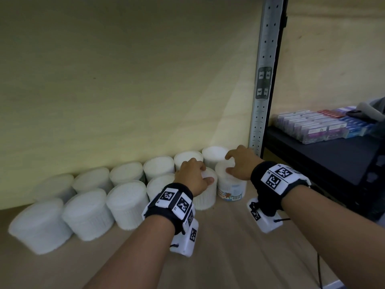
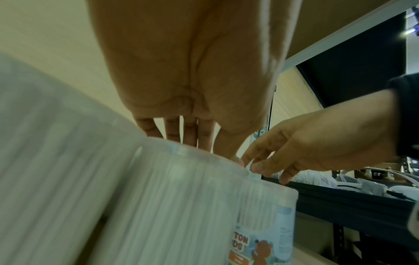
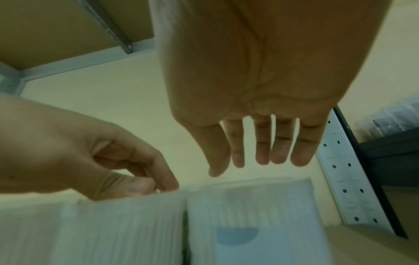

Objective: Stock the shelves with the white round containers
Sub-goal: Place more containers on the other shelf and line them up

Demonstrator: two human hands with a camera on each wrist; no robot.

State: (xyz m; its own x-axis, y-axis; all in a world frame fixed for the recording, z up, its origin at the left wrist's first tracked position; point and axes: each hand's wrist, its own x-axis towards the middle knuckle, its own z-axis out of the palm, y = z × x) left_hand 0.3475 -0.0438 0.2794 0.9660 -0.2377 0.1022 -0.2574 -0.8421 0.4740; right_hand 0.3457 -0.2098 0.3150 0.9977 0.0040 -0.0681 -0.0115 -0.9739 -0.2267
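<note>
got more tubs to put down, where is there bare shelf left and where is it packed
Bare wooden shelf board lies in front of the front row of white containers, around both forearms. A narrow strip lies between the labelled container and the metal upright. Along the back wall it is crowded: two close rows.

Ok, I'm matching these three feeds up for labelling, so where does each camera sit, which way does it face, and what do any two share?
Head: worn on the head, facing forward and down at the wooden shelf; shows both forearms, left hand and right hand on two containers.
Left wrist: under the left wrist, looking along the palm to the fingers on a lid.
Right wrist: under the right wrist, looking along the palm and straight fingers above the labelled container.
Shared: both wrist views show the other hand and the labelled container.
</note>
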